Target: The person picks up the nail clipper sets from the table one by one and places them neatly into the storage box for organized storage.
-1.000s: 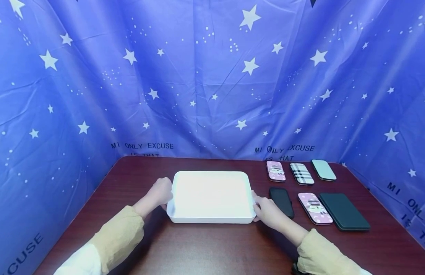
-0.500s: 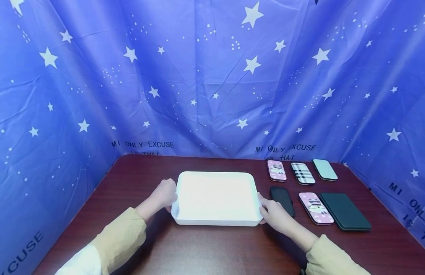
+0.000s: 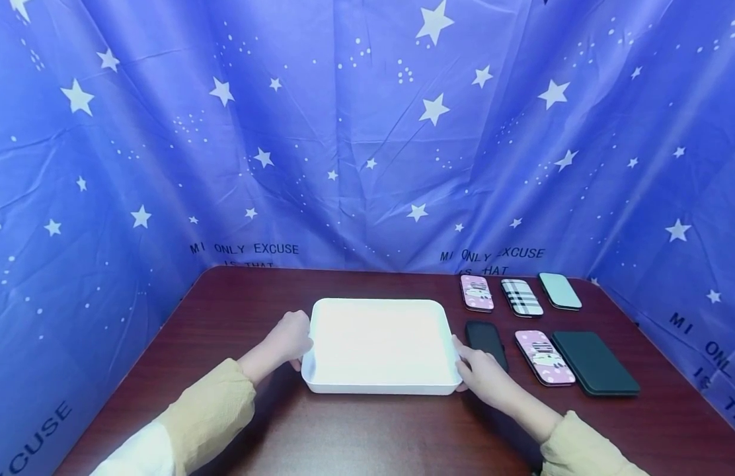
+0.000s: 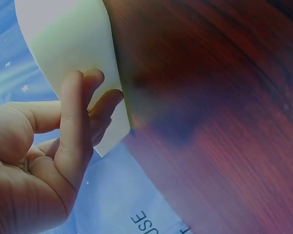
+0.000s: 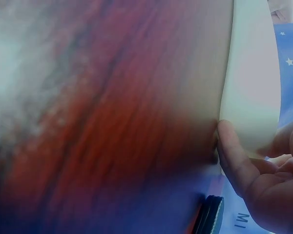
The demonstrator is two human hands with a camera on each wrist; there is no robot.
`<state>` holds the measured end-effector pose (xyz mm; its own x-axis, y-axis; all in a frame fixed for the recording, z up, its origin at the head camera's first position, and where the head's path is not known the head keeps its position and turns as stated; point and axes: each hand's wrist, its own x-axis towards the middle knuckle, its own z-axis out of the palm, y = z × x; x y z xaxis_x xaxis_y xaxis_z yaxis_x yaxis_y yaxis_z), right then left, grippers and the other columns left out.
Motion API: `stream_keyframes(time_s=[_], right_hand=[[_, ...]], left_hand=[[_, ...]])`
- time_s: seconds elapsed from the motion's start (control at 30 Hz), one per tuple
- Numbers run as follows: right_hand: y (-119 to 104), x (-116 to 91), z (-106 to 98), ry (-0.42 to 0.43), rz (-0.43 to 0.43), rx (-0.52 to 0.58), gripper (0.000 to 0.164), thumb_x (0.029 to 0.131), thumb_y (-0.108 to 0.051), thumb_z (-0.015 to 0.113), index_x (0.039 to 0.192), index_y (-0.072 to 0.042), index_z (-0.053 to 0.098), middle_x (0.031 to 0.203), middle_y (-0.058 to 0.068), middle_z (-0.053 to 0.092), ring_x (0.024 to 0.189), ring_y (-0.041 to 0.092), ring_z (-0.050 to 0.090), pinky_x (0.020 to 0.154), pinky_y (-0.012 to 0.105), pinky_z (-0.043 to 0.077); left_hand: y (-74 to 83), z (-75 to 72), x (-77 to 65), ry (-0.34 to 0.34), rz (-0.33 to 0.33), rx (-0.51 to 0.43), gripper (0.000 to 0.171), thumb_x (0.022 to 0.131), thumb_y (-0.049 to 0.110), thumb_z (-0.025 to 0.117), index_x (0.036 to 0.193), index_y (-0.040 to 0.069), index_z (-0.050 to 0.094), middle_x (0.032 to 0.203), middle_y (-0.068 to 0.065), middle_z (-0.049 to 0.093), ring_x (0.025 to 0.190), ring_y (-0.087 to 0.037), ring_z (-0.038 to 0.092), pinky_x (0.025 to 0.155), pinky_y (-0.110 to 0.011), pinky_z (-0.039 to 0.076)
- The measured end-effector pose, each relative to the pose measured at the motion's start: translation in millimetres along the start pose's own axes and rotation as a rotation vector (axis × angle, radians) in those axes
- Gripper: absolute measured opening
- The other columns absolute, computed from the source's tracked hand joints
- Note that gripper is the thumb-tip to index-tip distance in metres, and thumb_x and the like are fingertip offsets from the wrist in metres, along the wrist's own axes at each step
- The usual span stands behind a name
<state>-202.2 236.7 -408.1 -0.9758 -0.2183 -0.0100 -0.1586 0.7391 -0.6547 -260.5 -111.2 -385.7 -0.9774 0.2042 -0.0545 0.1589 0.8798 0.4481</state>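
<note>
Plainly, the tray [image 3: 379,344] lies between our two hands, its long axis running from one to the other across the surface [image 3: 355,430]. Starting at the left, our left hand [image 3: 287,338] grips the tray's left short side; in the left wrist view its fingers [image 4: 72,112] lie against the outer wall, and the tray is directly to their right. From these fingers the tray reaches sideways, its flat white floor facing up and its long front wall towards us.

At the far end our right hand [image 3: 486,377] grips the right short side, slightly nearer us along that side than the left one. The right wrist view shows one fingertip at the wall's lower edge and the thumb up by the rim. For this hand the tray lies directly to the left. Both hands touch it, so neither is nearer; whether its base rests fully on the surface we cannot tell.

Further right, on our right hand's side, lie two rows of slim cases, all apart from the tray: a small pink case [image 3: 477,293], a black case [image 3: 485,344] just beside the right hand, a plaid case [image 3: 522,297], a larger pink case [image 3: 544,357], a mint case [image 3: 560,291] and a green case [image 3: 595,363].
</note>
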Motion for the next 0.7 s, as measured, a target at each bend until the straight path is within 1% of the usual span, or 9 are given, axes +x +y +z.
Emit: stream_keyframes(time_s=[0.03, 0.13, 0.2, 0.33, 0.43, 0.57, 0.7], right_hand=[[0.1, -0.6, -0.3, 0.001, -0.004, 0.003, 0.052, 0.096, 0.004, 0.051, 0.142, 0.020, 0.033, 0.123, 0.039, 0.057, 0.061, 0.015, 0.069, 0.065, 0.029, 0.058], [0.3, -2.0, -1.2, 0.009, -0.017, 0.017, 0.052, 0.096, 0.004, 0.051, 0.141, 0.021, 0.033, 0.114, 0.036, 0.062, 0.060, 0.016, 0.069, 0.063, 0.028, 0.058], [1.0, -2.7, -1.9, 0.013, -0.032, 0.015, 0.052, 0.095, 0.004, 0.050, 0.140, 0.022, 0.033, 0.108, 0.036, 0.064, 0.060, 0.016, 0.070, 0.061, 0.028, 0.058], [1.9, -5.2, -5.3, 0.008, -0.035, 0.005, 0.052, 0.095, 0.004, 0.051, 0.140, 0.022, 0.033, 0.114, 0.039, 0.060, 0.061, 0.016, 0.070, 0.062, 0.028, 0.058], [3.6, -8.3, -7.5, 0.006, -0.010, 0.003, 0.052, 0.096, 0.003, 0.051, 0.142, 0.021, 0.032, 0.117, 0.039, 0.059, 0.062, 0.016, 0.070, 0.063, 0.029, 0.058], [7.0, -12.3, -7.8, 0.015, 0.024, -0.009, 0.053, 0.096, 0.003, 0.051, 0.143, 0.018, 0.033, 0.121, 0.039, 0.057, 0.062, 0.015, 0.070, 0.064, 0.029, 0.058], [8.9, -15.3, -7.4, 0.015, 0.035, -0.021, 0.053, 0.097, 0.002, 0.051, 0.144, 0.017, 0.033, 0.128, 0.040, 0.053, 0.062, 0.014, 0.069, 0.067, 0.030, 0.058]], left_hand=[[0.6, -0.3, -0.2, 0.003, 0.006, 0.019, 0.037, 0.081, -0.010, 0.055, 0.054, 0.011, 0.041, 0.045, -0.006, 0.054, 0.039, -0.017, 0.063, 0.049, -0.025, 0.055], [1.7, -0.9, -0.5, 0.006, 0.015, 0.036, 0.039, 0.081, -0.008, 0.059, 0.052, 0.011, 0.041, 0.045, -0.005, 0.055, 0.039, -0.016, 0.063, 0.055, -0.026, 0.057], [1.8, -0.5, -0.5, 0.009, 0.020, 0.024, 0.039, 0.081, -0.008, 0.060, 0.051, 0.011, 0.042, 0.044, -0.004, 0.056, 0.039, -0.016, 0.063, 0.057, -0.026, 0.058], [3.2, 1.2, -1.7, -0.005, 0.013, -0.040, 0.033, 0.081, -0.009, 0.057, 0.052, 0.006, 0.050, 0.044, -0.006, 0.058, 0.038, -0.017, 0.063, 0.053, -0.025, 0.057], [6.5, 2.2, -3.4, -0.037, -0.009, -0.089, 0.026, 0.082, -0.009, 0.056, 0.059, 0.001, 0.057, 0.045, -0.007, 0.059, 0.039, -0.018, 0.063, 0.049, -0.025, 0.056], [11.5, 2.9, -5.5, -0.077, -0.027, -0.130, 0.020, 0.085, -0.010, 0.055, 0.067, -0.002, 0.060, 0.046, -0.009, 0.061, 0.040, -0.019, 0.064, 0.050, -0.026, 0.056], [13.6, 2.8, -7.1, -0.087, -0.030, -0.147, 0.018, 0.085, -0.010, 0.055, 0.069, -0.004, 0.062, 0.045, -0.009, 0.060, 0.040, -0.019, 0.064, 0.049, -0.026, 0.056]])
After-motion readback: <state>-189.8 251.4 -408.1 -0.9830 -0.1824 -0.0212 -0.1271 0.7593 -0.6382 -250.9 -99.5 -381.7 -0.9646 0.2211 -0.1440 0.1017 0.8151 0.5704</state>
